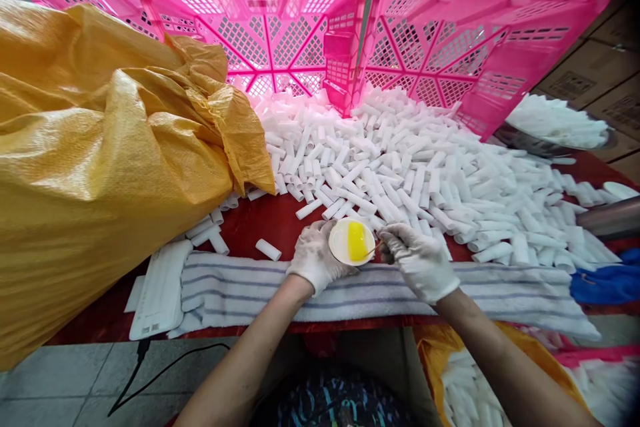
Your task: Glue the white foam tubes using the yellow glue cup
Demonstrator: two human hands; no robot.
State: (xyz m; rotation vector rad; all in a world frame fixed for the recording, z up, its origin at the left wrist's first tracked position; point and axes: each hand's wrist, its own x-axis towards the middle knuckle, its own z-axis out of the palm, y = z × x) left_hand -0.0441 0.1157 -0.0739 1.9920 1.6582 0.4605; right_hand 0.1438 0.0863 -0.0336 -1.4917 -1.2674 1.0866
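White dish (341,243) in left fingers (320,235), right fingers (396,235) just beside

Gloved hands (316,252) — white dish (341,242), white tubes (430,180)

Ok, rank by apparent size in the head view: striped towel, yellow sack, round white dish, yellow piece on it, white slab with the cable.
1. yellow sack
2. striped towel
3. white slab
4. round white dish
5. yellow piece

Image size only; differing distances leave true sizes unsure.
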